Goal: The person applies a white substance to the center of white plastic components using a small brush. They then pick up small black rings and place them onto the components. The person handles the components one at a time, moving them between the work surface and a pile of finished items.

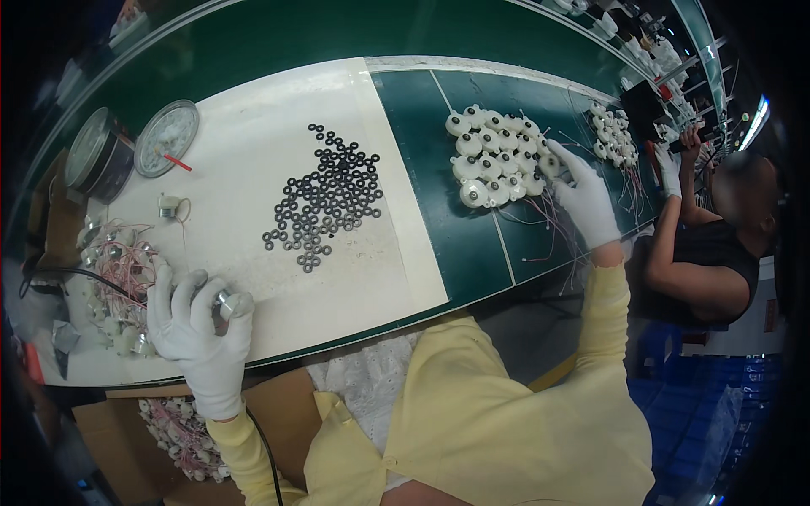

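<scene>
My left hand (202,325), in a white glove, is curled around a small silvery motor (226,304), pinched between thumb and fingers at the left of the bench. Beside it lies a heap of similar motors (114,270) with tangled pink and red wires. My right hand (584,198), also gloved, has its thumb and fingers closed on a white motor (549,165) at the right edge of a tight cluster. That cluster of white round motors (498,156), many topped by black rings, sits on the green surface with wires trailing right. Loose black rubber rings (333,190) spread over the white board between my hands.
At the far left stand a dark tub (99,156) and a round dish (167,139) with a red stick (178,163). One motor (170,205) stands alone nearby. Below the bench, a cardboard box (287,413) holds more wired motors. A co-worker (709,244) works at right beside another motor cluster (613,135).
</scene>
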Tool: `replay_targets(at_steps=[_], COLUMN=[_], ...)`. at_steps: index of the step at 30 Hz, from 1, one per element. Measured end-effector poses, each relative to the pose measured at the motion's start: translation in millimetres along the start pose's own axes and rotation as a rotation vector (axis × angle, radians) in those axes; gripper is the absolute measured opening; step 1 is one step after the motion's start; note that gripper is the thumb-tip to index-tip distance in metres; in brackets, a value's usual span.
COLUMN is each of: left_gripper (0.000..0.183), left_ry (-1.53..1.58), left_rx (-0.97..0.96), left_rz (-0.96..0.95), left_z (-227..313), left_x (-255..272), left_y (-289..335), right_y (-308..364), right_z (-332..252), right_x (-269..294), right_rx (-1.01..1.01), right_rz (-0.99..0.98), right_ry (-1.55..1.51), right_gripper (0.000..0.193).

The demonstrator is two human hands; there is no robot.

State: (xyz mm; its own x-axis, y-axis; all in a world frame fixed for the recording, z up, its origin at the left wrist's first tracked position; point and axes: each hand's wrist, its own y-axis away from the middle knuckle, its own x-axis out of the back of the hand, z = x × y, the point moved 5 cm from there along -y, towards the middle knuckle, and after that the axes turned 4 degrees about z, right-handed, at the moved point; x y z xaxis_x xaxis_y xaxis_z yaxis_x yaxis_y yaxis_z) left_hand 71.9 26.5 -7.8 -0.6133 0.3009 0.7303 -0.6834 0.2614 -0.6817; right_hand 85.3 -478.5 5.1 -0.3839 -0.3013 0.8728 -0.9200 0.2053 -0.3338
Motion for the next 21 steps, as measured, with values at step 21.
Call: replay_targets(at_steps=[21], left_gripper=[0.035], left_ry=[-0.006], left_rx=[0.034], left_rz=[-0.036], left_z=[-8], left_x=[1], left_y=[-4], right_y=[-16], right_z=[-66], right_x=[33], right_rx=[0.202], right_rz=[0.055], right_ry=[-0.282], right_gripper=[0.026])
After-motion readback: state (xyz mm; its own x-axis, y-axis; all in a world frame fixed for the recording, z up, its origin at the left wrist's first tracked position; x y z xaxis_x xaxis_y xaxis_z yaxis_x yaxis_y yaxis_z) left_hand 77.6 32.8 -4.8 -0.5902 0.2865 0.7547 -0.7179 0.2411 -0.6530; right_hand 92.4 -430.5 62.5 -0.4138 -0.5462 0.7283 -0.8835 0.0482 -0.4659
